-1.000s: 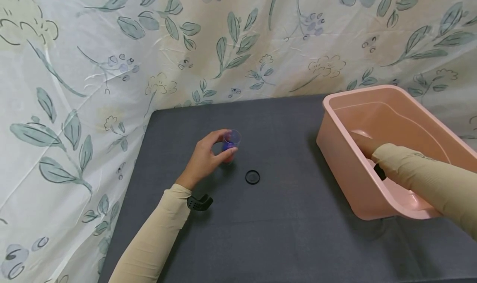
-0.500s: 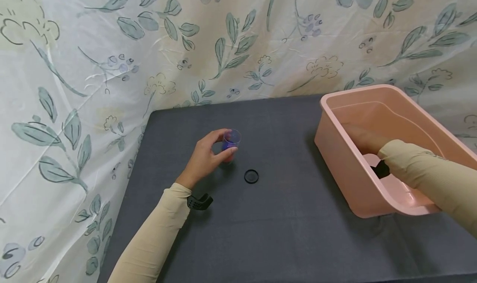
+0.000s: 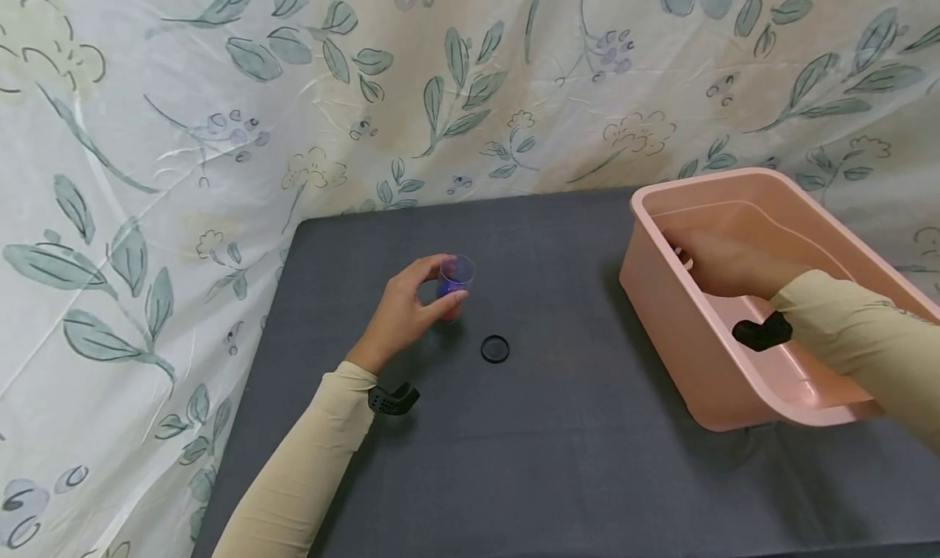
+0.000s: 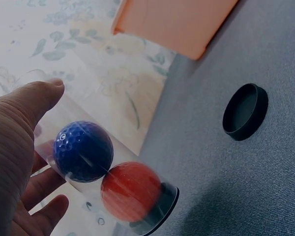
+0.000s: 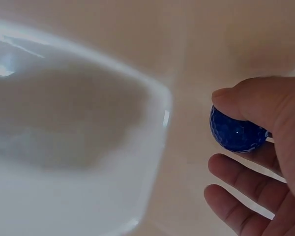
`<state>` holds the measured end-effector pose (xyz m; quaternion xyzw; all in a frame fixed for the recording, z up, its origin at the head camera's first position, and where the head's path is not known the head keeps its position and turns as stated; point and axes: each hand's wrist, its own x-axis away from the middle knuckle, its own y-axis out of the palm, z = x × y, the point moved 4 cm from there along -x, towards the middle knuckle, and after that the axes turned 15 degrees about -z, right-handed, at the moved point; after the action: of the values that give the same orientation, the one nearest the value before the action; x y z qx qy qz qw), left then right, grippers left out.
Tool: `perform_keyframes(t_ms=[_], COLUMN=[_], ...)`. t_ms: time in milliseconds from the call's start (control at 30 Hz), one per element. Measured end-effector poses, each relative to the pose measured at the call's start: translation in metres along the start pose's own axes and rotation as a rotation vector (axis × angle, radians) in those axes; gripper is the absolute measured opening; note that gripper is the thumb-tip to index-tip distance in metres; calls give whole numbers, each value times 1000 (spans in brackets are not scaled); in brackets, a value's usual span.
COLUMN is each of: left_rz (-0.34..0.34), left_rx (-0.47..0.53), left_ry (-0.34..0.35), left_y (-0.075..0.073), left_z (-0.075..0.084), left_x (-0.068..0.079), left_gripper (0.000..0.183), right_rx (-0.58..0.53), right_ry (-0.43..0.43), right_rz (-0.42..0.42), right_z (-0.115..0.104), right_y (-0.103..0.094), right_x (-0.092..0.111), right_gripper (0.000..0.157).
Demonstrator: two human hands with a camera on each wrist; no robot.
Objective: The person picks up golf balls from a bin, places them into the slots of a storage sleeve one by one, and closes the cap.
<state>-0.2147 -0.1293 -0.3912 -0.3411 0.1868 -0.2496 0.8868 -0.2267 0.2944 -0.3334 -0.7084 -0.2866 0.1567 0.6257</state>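
Note:
My left hand (image 3: 400,317) grips a clear plastic tube (image 3: 458,269) between thumb and fingers, over the dark table. Through its wall, in the left wrist view, show a blue golf ball (image 4: 83,151) and, below that, a red ball (image 4: 131,191) at the black-capped bottom end. The tube's top has no cap on it. Inside the pink bin (image 3: 661,346), my right hand (image 3: 723,260) pinches another blue golf ball (image 5: 238,130) between thumb and index finger; the other fingers extend loosely. In the head view that ball is hidden.
A round black cap (image 3: 495,348) lies on the grey table (image 3: 543,460), just right of and nearer than the tube. The bin's high near-left wall stands between the cap and my right hand. A floral curtain (image 3: 485,93) hangs behind and along the left.
Inside the bin, my right hand has risen, so more of the hand and the black wrist strap now shows above the rim. The left hand and tube stay put.

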Motion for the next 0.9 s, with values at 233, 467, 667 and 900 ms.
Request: perform_keyframes(t_ms=[233,467,667,900], left_rz=[-4,-8,-11,-5], left_rx=[12,11,18,19], left_ry=[-1,18,17,24], left_y=[1,3,4,4], left_z=[1,2,0,1], left_x=[-1,-3,-2,-3], left_gripper=[58,56,56,56], right_rx=[-69,-73,85,-42], right_ry=[113,183,153,284], right_rz=[-31,-44,75,25], right_z=[1,4,-5,-10], right_y=[-13,-26,-49,-58], right_x=[6,14,17,16], right_gripper=[32,32,29,49])
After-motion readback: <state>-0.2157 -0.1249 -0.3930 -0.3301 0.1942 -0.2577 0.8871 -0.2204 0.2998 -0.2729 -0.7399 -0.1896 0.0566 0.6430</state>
